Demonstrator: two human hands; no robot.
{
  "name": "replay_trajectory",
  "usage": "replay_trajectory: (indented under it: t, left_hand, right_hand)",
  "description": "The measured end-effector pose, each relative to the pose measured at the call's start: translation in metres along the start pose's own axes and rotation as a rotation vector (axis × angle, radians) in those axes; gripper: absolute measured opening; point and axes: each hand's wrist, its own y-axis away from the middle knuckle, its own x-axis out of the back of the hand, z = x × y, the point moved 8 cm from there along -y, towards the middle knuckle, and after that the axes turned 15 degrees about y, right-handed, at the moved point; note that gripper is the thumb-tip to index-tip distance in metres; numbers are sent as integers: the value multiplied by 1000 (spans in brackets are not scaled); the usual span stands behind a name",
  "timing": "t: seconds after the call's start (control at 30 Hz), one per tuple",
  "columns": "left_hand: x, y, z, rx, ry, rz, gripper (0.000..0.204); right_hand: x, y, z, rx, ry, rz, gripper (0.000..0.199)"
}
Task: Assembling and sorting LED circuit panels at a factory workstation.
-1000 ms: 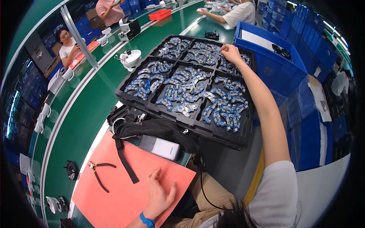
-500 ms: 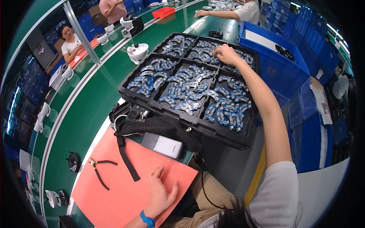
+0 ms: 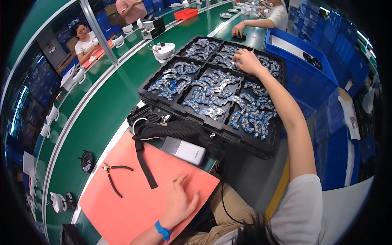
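Observation:
My left hand [image 3: 180, 202] rests on the salmon-pink mat [image 3: 139, 208], holding nothing, its fingers loosely bent and the thumb apart. A blue band is round its wrist. My right arm stretches far over a black divided tray [image 3: 173, 107] filled with curved blue circuit boards [image 3: 212, 92]. Near the tray's far middle, my right hand [image 3: 248, 62] is closed, its fingertips pinched downward among the boards. What lies between the fingertips is too small and covered to make out. A pair of cutting pliers [image 3: 111, 177] with black and yellow handles lies on the mat's left part.
A grey power bank [image 3: 183, 150] and black mesh strap [image 3: 179, 132] lie between mat and tray. A white round housing [image 3: 164, 51] stands left of the tray, a blue bin [image 3: 302, 57] to its right. Co-workers sit along the green conveyor; one's hand [image 3: 239, 29] is beyond the tray.
The whole view has shifted slightly, moving things rightward in the picture. My right hand stays over the far boards. The co-worker's arm beyond the tray has bent, its hand now at a dark object.

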Motion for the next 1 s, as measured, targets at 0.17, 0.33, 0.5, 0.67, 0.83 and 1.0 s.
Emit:
replay_trajectory:
  t: [0.17,0.33,0.5,0.67,0.83,1.0]
  left_hand:
    - [1,1,2,-7,-43,34,54]
    - [1,4,-9,-79,82,102,45]
    - [21,13,1,-175,28,220,39]
    - [57,78,27,-107,-72,301,32]
    - [117,209,30,129,-188,838,30]
    - [198,371,83,502,-791,1439,27]
  right_hand:
    - [48,-6,-45,22,-189,306,14]
    - [129,-2,-172,252,-576,382,14]
    - [191,37,-339,696,-781,271,18]
    - [225,104,-464,1033,-888,156,26]
    - [225,156,-550,1242,-891,92,30]
    - [192,184,-572,1231,-838,181,26]
